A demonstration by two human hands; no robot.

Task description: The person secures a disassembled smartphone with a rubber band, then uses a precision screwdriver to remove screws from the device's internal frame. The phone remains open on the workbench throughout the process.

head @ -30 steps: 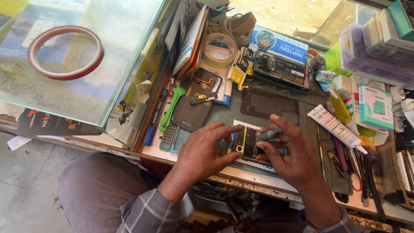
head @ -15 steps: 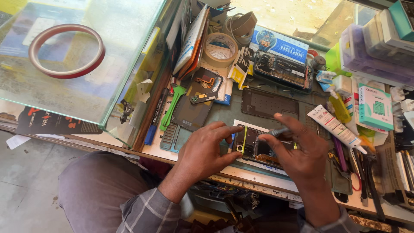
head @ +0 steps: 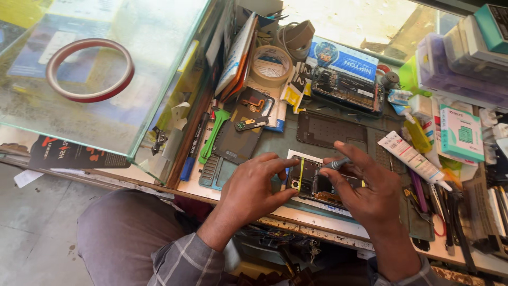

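An opened phone (head: 316, 183) lies face down on the work mat near the bench's front edge, its insides showing and a yellow strip across its left end. My left hand (head: 254, 186) holds the phone's left end between thumb and fingers. My right hand (head: 368, 193) covers the phone's right part and grips a thin grey screwdriver (head: 338, 163) whose tip points down into the phone.
A dark phone back cover (head: 327, 129) and a second opened phone (head: 345, 90) lie farther back. A white glue tube (head: 414, 159), tape rolls (head: 271, 64), a green cutter (head: 214, 132) and boxes (head: 461, 132) crowd the bench. A glass case (head: 106, 74) with a red tape ring (head: 89, 70) stands left.
My right hand has shifted slightly over the phone and turned the screwdriver between its fingers. My left hand stays on the phone's left end.
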